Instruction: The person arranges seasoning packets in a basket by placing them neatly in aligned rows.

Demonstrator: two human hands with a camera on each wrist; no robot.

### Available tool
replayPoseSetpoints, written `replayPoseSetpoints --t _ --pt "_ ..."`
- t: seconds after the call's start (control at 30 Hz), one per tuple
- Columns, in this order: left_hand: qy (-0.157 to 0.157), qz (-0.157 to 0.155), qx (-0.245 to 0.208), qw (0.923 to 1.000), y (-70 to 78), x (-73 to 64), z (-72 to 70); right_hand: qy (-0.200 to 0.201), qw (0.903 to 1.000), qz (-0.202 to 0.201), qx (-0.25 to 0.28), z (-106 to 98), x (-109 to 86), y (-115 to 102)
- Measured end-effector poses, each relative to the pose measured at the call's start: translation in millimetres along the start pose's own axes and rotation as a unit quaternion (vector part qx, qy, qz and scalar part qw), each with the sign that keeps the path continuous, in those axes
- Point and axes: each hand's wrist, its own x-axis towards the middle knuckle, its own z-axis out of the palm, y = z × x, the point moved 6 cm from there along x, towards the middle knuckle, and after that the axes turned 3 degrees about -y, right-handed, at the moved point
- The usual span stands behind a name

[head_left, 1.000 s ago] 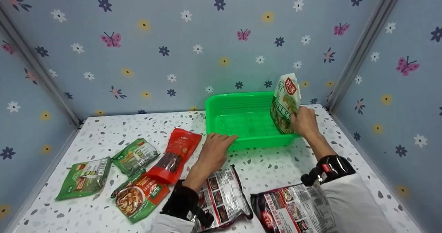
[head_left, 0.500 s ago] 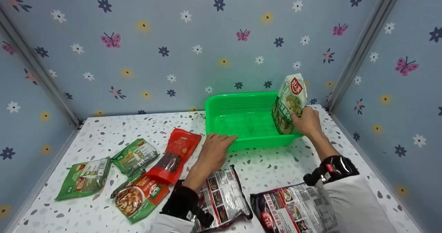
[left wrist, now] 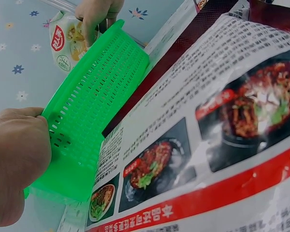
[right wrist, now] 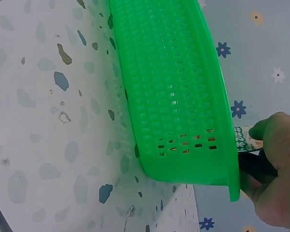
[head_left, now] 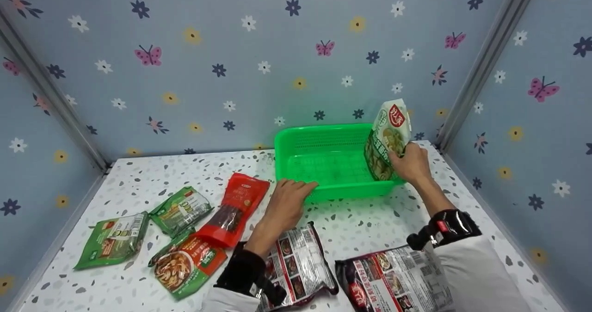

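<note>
A green plastic basket (head_left: 351, 191) with perforated sides stands against the back wall. My left hand (head_left: 289, 201) grips its front rim near the left corner, fingers over the edge. At the basket's right end, a white-and-green food packet (head_left: 387, 141) stands upright inside. My right hand (head_left: 411, 163) pinches that packet by its right edge, thumb on the front. In the left wrist view, the packet's (left wrist: 70, 38) upper part shows above the rim. From the right wrist, the basket wall (right wrist: 179, 96) hides most of the packet.
Left on the speckled table lie two green packets (head_left: 113, 240) (head_left: 182, 210), an orange-and-green packet (head_left: 189, 263) and a red packet (head_left: 236, 205) overlapping it. Two large silver packets (head_left: 300, 266) (head_left: 393, 279) lie in front, beneath the forearms. Patterned walls enclose the back and sides.
My right hand has moved the packet slightly right within the basket, toward its right end, then held it there. The left hand has stayed on the rim.
</note>
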Motion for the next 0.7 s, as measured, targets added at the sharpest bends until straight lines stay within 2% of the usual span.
replayPoseSetpoints --t 0.7 --pt "-0.003 -0.004 0.004 1.0000 -0.1 1.1 1.0 0.029 0.9968 -0.016 0.072 -12.4 -11.4 5.0"
